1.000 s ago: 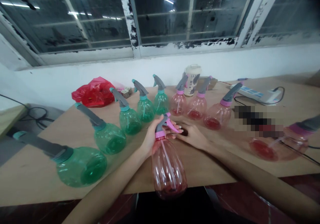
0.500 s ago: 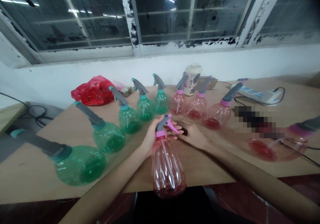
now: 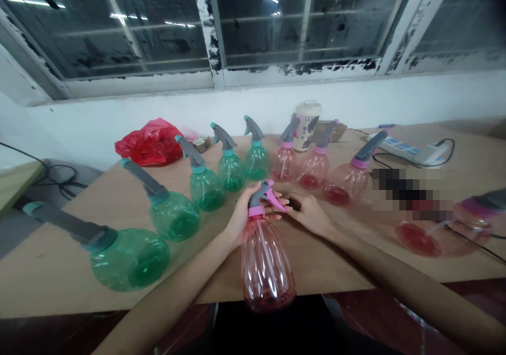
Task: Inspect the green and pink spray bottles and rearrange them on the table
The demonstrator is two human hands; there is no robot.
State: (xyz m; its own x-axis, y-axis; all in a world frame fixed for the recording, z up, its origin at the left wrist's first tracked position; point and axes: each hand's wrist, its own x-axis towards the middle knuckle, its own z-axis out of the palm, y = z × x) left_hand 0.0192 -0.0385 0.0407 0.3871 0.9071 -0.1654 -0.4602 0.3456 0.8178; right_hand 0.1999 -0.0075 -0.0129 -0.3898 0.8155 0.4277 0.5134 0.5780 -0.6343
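My left hand [image 3: 240, 217] is wrapped round the neck of a pink transparent spray bottle [image 3: 267, 262] with a grey and pink trigger head, held upright near the table's front edge. My right hand [image 3: 310, 213] lies on the table just right of the trigger, fingers curled over a small dark object [image 3: 294, 204] that I cannot make out. A curved row of spray bottles stands behind: several green ones [image 3: 205, 183] on the left and several pink ones [image 3: 312, 165] on the right.
On the wooden table [image 3: 110, 197] lie a red plastic bag [image 3: 150, 143] at the back left, a paper cup [image 3: 306, 123] at the back, and a white power strip [image 3: 407, 149] with black cables at the right. A white wall and window run behind.
Both hands and the pink bottle have stayed almost where they were. The view has shifted slightly.
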